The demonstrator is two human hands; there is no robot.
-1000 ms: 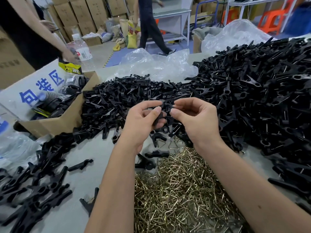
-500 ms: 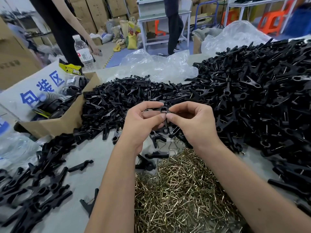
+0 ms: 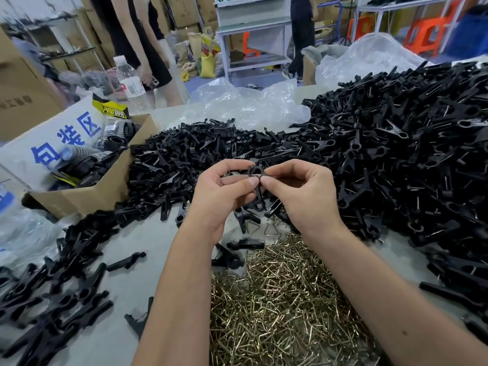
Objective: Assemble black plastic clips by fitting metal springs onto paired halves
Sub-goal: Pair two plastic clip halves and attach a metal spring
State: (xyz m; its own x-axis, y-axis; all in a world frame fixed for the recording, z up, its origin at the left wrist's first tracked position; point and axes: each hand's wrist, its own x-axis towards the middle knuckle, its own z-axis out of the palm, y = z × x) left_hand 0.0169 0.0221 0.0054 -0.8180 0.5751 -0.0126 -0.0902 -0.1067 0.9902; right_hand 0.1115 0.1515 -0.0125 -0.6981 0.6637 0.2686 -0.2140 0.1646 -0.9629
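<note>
My left hand (image 3: 221, 196) and my right hand (image 3: 303, 194) meet at the fingertips above the table, both pinching a pair of black clip halves (image 3: 257, 178) held upright between them. A ring-shaped end of the halves shows above my thumbs. Below my wrists lies a heap of brass-coloured metal springs (image 3: 285, 299). A pile of loose black clip halves (image 3: 184, 159) spreads behind my hands. A much larger black mound with metal springs showing in it (image 3: 409, 159) fills the right side.
An open cardboard box (image 3: 87, 191) with tape rolls stands at the left, a water bottle (image 3: 132, 85) behind it. More black clips (image 3: 52, 291) lie at the lower left. Clear plastic bags (image 3: 245, 107) sit at the back. People stand beyond the table.
My hands have lifted the clip halves slightly and turned them upright, so the ring end now shows above my thumbs. The people behind the table have shifted.
</note>
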